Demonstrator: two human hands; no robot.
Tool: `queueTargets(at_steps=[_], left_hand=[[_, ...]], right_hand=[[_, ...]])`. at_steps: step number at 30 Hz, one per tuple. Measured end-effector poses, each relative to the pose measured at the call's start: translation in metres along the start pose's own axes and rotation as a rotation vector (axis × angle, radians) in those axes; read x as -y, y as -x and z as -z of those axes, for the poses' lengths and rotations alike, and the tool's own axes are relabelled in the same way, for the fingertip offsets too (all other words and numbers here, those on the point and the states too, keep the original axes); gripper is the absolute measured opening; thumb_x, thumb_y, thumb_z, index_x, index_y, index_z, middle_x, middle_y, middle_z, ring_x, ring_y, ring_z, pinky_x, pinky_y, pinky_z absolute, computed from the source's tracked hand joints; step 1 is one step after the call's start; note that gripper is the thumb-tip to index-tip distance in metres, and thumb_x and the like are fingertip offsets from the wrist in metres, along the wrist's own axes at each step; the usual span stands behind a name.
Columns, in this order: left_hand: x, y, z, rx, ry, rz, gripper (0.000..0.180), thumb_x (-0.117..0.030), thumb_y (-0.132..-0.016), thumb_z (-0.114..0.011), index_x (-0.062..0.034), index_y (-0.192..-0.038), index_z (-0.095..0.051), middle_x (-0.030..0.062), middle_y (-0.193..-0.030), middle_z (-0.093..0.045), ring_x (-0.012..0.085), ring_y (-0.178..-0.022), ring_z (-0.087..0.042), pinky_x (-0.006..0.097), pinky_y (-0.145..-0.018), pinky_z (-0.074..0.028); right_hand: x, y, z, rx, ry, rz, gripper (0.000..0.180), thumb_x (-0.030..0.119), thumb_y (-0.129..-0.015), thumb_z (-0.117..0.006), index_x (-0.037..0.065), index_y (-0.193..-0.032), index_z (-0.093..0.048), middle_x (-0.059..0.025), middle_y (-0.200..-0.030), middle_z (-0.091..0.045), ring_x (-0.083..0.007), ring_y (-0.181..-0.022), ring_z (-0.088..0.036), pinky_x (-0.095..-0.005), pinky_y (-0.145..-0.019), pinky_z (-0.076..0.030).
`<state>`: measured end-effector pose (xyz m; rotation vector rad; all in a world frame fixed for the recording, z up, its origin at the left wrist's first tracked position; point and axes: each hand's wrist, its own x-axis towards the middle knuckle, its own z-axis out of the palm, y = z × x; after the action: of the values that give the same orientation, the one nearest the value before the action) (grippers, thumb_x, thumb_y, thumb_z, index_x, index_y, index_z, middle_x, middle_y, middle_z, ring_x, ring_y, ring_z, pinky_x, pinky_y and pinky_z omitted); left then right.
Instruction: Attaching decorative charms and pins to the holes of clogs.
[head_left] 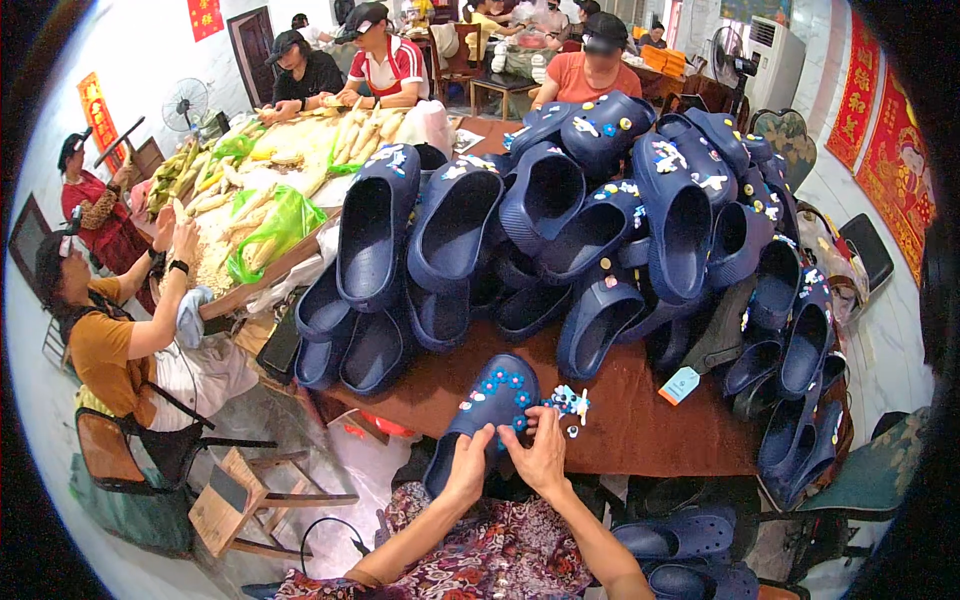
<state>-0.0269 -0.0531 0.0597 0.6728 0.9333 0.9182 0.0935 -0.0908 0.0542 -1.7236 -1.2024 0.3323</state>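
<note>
A navy blue foam clog (507, 383) lies toe away from me at the table's front edge, its upper dotted with blue flower charms (503, 381). My left hand (469, 466) grips it near the opening, thumb on top. From the other side, my right hand (540, 452) closes on the clog's edge beside the charms, its thumb close to my left thumb. Whether a small charm is between the right fingers is hidden. Just past those fingers sits a little heap of blue, white and yellow charms (570, 402), with a small dark-and-white piece (572, 432) below it.
A tall pile of navy clogs (545, 200) covers the brown tabletop (650, 430) ahead; one carries a paper tag (680, 384). More clogs (680, 535) lie low at right. A wooden stool (232, 503) stands at left. Several people work around a corn-covered table (265, 290).
</note>
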Motion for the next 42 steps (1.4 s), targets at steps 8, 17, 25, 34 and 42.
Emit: queueTargets(at_steps=[8,17,25,34,42], left_hand=[[0.007,0.001,-0.011,-0.042,-0.073,0.009,0.03,-0.023,-0.096,-0.061,0.0026,-0.112,-0.063,0.001,-0.1,-0.065,0.01,-0.09,-0.058,0.027,-0.081,-0.046],[0.013,0.006,-0.013,-0.01,-0.119,-0.162,0.034,-0.019,-0.096,-0.061,0.0066,-0.119,-0.059,0.007,-0.109,-0.065,0.0132,-0.097,-0.06,0.028,-0.085,-0.048],[0.022,0.004,-0.012,-0.106,-0.169,-0.074,0.03,-0.019,-0.096,-0.06,0.0067,-0.111,-0.059,0.0062,-0.098,-0.064,0.0109,-0.08,-0.057,0.027,-0.068,-0.047],[0.025,0.009,-0.021,-0.203,-0.156,-0.045,0.03,-0.021,-0.097,-0.058,0.0025,-0.115,-0.054,0.0047,-0.105,-0.062,0.011,-0.093,-0.056,0.028,-0.078,-0.045],[0.035,0.01,-0.017,-0.161,0.002,-0.038,0.028,-0.025,-0.1,-0.057,-0.003,-0.117,-0.055,0.0029,-0.11,-0.061,0.0125,-0.099,-0.056,0.03,-0.087,-0.044]], right_hand=[[-0.016,-0.003,-0.003,0.07,-0.062,-0.209,0.045,0.035,-0.088,-0.072,0.002,-0.106,-0.046,-0.0138,-0.08,-0.058,-0.0258,-0.064,-0.062,-0.0408,-0.061,-0.051],[-0.001,-0.011,-0.004,0.09,0.166,-0.008,0.023,0.017,-0.097,-0.049,0.0,-0.108,-0.039,-0.0278,-0.082,-0.06,-0.0502,-0.077,-0.059,-0.0573,-0.068,-0.046],[0.004,-0.012,0.0,0.182,0.222,-0.053,0.022,0.014,-0.095,-0.047,-0.001,-0.109,-0.037,-0.0328,-0.09,-0.06,-0.0532,-0.083,-0.059,-0.0594,-0.071,-0.047],[-0.001,-0.007,-0.007,0.05,0.153,-0.022,0.031,0.021,-0.095,-0.057,-0.001,-0.108,-0.04,-0.0278,-0.084,-0.061,-0.0477,-0.078,-0.062,-0.0543,-0.067,-0.049],[0.001,0.005,0.004,0.077,0.046,-0.253,0.048,0.044,-0.089,-0.068,0.001,-0.095,-0.047,-0.0143,-0.063,-0.057,-0.0383,-0.06,-0.061,-0.0485,-0.06,-0.048]])
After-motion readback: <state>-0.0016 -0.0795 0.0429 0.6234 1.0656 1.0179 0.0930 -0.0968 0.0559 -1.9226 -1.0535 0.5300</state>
